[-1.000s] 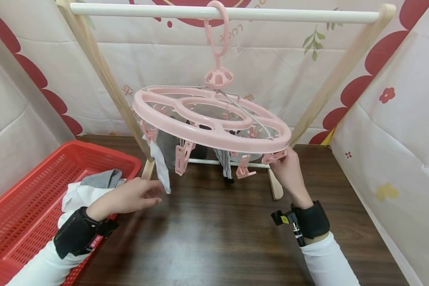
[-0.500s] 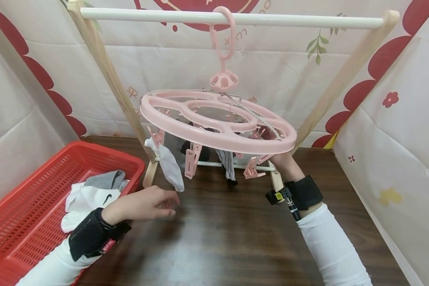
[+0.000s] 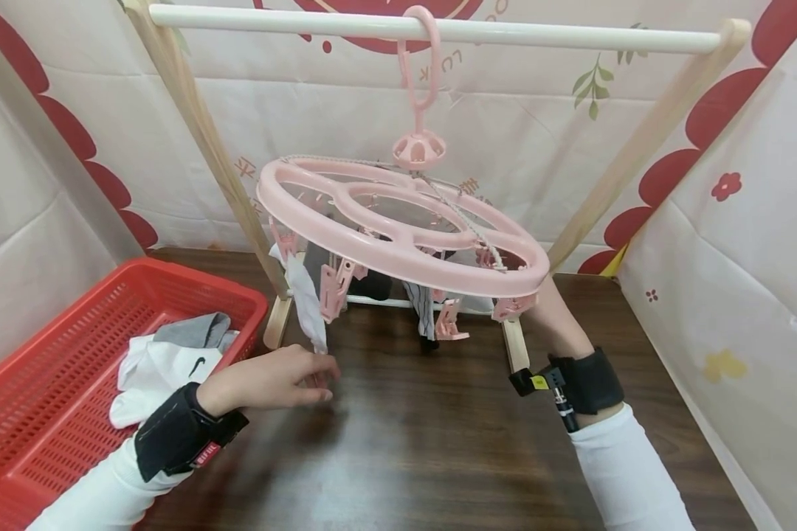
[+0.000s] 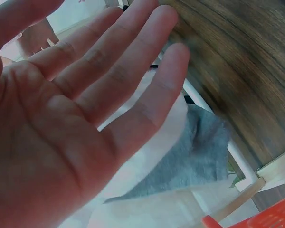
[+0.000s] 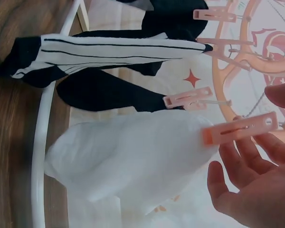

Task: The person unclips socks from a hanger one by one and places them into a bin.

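Note:
A pink round clothes hanger (image 3: 405, 269) with clips hangs tilted, its right side lower. My left hand (image 3: 275, 376) is held with loose fingers just below a white sock (image 3: 305, 299) clipped at the hanger's left; the left wrist view shows its bare palm. My right hand (image 5: 256, 180) is at the right side, mostly hidden behind the rim in the head view. In the right wrist view its fingers lie just under a pink clip (image 5: 244, 128) that bites another white sock (image 5: 133, 154), thumb raised apart. Beside it hang a striped sock (image 5: 114, 50) and a black sock (image 5: 109, 90).
A red basket (image 3: 46, 339) at the left holds white socks (image 3: 166, 369) and a grey sock (image 3: 195, 330). The hanger's hook (image 3: 421, 59) loops over a white bar (image 3: 558, 33) on a wooden stand (image 3: 199, 140). A grey sock (image 4: 194, 152) hangs beyond my left hand.
My right hand has moved from the front right edge to behind the rim. The hanger has swayed and turned slightly. My left hand has shifted a little to the right, still holding nothing.

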